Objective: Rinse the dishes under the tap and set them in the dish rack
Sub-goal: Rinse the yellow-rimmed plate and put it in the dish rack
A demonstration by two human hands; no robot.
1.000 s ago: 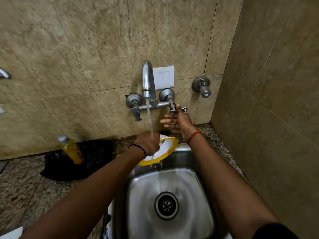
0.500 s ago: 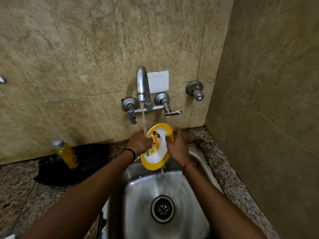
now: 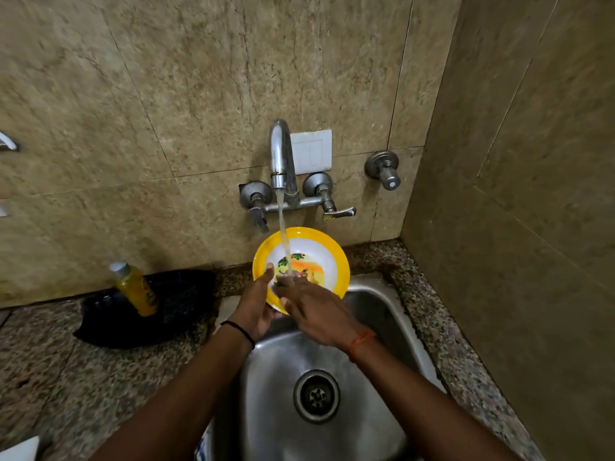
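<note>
While water from the tap (image 3: 282, 161) falls on it, my left hand (image 3: 258, 304) grips the yellow plate (image 3: 327, 257) above the sink (image 3: 392, 314); my right hand (image 3: 316, 311) lies on it, fingers (image 3: 286, 282) straight.

— On the left counter (image 3: 66, 387)?
— Yellow bottle (image 3: 134, 289), tilted, standing in a black tray (image 3: 139, 314).
— On the tiled wall (image 3: 166, 94)?
— White switch plate (image 3: 311, 151), plus a lone valve (image 3: 382, 168) to its right.
— Far left edge?
— White fittings (image 3: 6, 141), cut off, hard to tell.
— Bottom left corner?
— Something white (image 3: 18, 449), unclear.
</note>
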